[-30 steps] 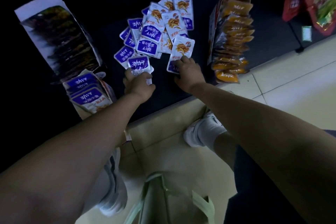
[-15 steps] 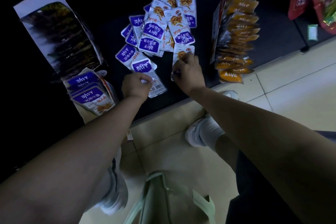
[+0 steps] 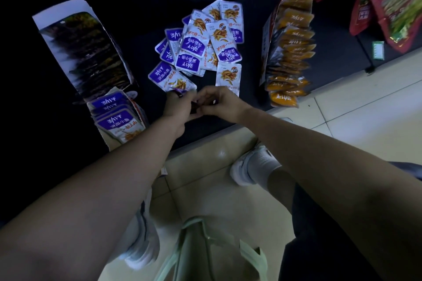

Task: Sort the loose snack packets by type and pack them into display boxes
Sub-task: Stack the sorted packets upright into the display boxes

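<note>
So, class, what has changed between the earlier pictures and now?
The left hand drew its purple packet back from the loose pile. The right hand left the pile's edge and moved left to join it, fingers curled at that packet. Pile and display boxes stayed put.

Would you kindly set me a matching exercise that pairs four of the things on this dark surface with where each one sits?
Things
1. loose purple packets
2. orange packets
3. boxed purple packets
4. green card

Places
A. in a long row, right of the heap
B. alone, far right
C. heaped in the middle of the dark surface
D. at the near left

Pairs: 1-C, 2-A, 3-D, 4-B
</note>
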The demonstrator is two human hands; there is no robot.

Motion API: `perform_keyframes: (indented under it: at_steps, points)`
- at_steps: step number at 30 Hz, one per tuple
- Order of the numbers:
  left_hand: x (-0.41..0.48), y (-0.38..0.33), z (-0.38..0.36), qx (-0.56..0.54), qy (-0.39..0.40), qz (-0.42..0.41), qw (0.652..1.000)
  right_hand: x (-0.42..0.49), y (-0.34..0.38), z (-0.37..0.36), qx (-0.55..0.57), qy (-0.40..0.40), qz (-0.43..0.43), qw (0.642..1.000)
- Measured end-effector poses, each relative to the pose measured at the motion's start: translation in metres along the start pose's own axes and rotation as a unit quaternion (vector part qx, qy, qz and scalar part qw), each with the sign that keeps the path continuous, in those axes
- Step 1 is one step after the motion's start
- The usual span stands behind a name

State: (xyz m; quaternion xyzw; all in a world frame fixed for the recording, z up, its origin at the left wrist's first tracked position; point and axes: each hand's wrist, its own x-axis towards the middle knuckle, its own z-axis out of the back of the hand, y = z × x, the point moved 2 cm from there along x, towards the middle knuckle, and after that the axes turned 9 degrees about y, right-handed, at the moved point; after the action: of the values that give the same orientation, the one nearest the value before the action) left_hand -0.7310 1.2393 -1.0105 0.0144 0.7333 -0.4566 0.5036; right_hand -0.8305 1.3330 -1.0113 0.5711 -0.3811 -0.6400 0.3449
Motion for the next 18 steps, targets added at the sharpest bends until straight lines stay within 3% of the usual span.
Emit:
perform_keyframes:
  at_steps: [2, 3, 4, 6, 9, 12, 15, 18]
  points:
    - [0.002, 0.003, 0.004, 0.042, -0.053, -0.008, 0.998, -0.002, 0.0, -0.001, 0.027, 0.029, -0.029, 0.999]
    - [0.004, 0.005, 0.007, 0.062, -0.061, -0.016, 0.996, -0.001, -0.003, 0.001, 0.013, 0.001, -0.039, 0.999]
    - [0.004, 0.006, 0.009, 0.078, -0.059, -0.023, 0.995, 0.001, -0.007, 0.005, -0.048, -0.062, -0.047, 0.996]
    - [0.003, 0.007, 0.014, 0.089, -0.056, -0.029, 0.994, 0.004, -0.015, 0.015, -0.238, -0.189, -0.094, 0.948]
    - [0.002, 0.008, 0.02, 0.082, -0.055, -0.039, 0.994, 0.007, -0.028, 0.017, -0.362, -0.147, -0.203, 0.898]
    - [0.002, 0.009, 0.023, 0.074, -0.05, -0.038, 0.995, 0.007, -0.034, 0.015, -0.459, -0.15, -0.17, 0.859]
    - [0.003, 0.011, 0.027, 0.064, -0.033, -0.017, 0.997, 0.008, -0.033, 0.015, -0.451, -0.162, -0.136, 0.867]
    - [0.002, 0.012, 0.027, 0.069, -0.022, -0.013, 0.997, 0.009, -0.033, 0.015, -0.364, -0.193, -0.15, 0.899]
